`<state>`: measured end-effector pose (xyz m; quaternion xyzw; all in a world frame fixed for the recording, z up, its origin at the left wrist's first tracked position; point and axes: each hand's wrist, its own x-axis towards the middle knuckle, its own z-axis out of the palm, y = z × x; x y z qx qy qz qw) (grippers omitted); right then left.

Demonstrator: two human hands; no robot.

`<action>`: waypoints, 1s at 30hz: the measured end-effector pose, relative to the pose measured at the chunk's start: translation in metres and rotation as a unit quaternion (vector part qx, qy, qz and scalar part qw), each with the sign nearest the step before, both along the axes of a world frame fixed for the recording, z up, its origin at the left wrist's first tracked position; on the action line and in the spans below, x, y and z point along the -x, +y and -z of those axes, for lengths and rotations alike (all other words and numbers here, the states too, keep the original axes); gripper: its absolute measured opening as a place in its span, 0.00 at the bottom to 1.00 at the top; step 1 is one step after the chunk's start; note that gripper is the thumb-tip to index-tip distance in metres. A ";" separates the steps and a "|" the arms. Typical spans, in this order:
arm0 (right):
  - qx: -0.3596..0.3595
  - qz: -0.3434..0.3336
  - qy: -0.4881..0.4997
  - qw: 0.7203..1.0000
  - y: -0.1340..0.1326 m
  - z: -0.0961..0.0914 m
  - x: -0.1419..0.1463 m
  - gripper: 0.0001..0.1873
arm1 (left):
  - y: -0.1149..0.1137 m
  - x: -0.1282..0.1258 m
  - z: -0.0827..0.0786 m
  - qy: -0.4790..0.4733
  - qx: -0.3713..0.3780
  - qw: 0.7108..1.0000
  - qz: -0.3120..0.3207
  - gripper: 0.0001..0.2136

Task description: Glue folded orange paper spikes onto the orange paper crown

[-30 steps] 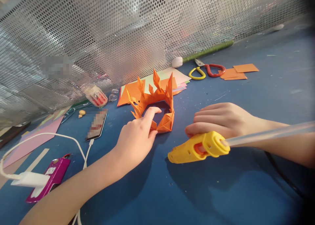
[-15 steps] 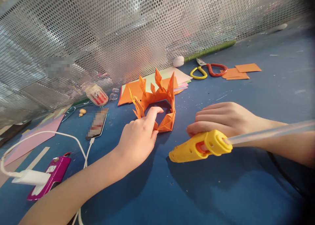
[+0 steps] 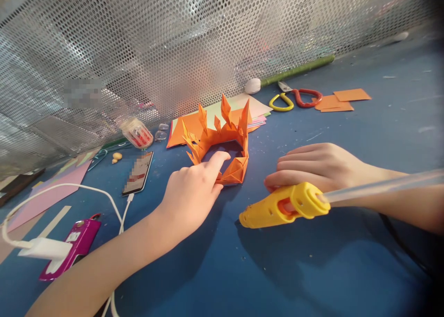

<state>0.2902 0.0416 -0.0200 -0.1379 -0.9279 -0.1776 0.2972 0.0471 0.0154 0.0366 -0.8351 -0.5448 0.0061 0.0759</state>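
Note:
An orange folded-paper crown (image 3: 222,141) with spiky points stands on the blue table (image 3: 312,270). My left hand (image 3: 194,192) pinches its near rim, forefinger inside the ring and thumb outside. My right hand (image 3: 312,166) lies just right of the crown, fingers curled round the grip of a yellow glue gun (image 3: 284,206). The gun's nozzle points left and down, clear of the paper. A clear glue stick (image 3: 381,187) juts from its back.
A perforated metal screen (image 3: 173,44) walls the far side. Coloured paper sheets (image 3: 253,111), scissors (image 3: 294,99) and orange squares (image 3: 343,99) lie behind the crown. A phone (image 3: 138,172), a white cable (image 3: 69,192) and a magenta case (image 3: 72,245) lie at left.
Almost nothing has changed: the view has shifted slightly. Both hands keep their hold on the crown and the glue gun.

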 end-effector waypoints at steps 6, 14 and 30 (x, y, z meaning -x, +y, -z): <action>-0.009 0.005 0.003 1.000 0.001 -0.001 0.000 0.05 | 0.001 -0.003 -0.001 0.034 0.019 0.999 -0.022 0.28; -0.014 0.005 -0.001 1.000 -0.001 -0.001 0.001 0.05 | 0.001 0.000 0.000 0.007 0.033 0.999 -0.003 0.32; -0.001 0.003 0.001 1.000 0.000 -0.002 0.000 0.04 | 0.004 0.002 -0.003 -0.063 0.064 0.996 0.011 0.29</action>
